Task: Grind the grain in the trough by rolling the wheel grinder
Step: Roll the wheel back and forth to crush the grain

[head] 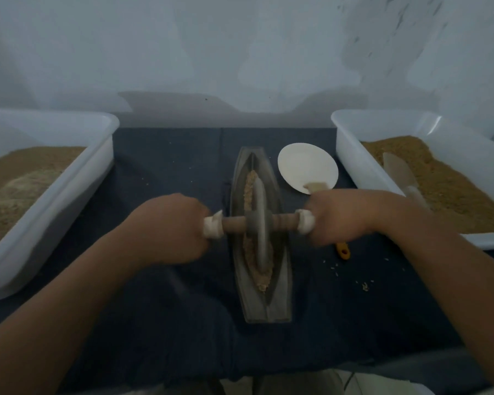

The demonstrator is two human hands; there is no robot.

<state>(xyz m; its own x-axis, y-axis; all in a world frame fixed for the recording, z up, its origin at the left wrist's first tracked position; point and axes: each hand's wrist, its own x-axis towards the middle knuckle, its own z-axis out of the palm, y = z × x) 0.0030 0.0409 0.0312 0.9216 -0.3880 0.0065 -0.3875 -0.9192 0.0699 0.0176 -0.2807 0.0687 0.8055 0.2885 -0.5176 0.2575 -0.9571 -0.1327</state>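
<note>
Noted dark boat-shaped trough lying lengthwise on dark blue cloth, with coarse tan grain strung along its groove. Found grey disc wheel grinder on a wooden axle standing upright in the groove near mid-length. Observed left hand and right hand each clenched round a white-wrapped axle end. Judged rolling stroke in hand, grain only partly crushed. Judged next move to need even downward pressure and a straight run along the groove. Recorded orange-handled tool just beside the right hand, white round paper plate beyond, left white plastic tub and right white plastic tub of brown grain flanking. Found no legible writing or brand.
</note>
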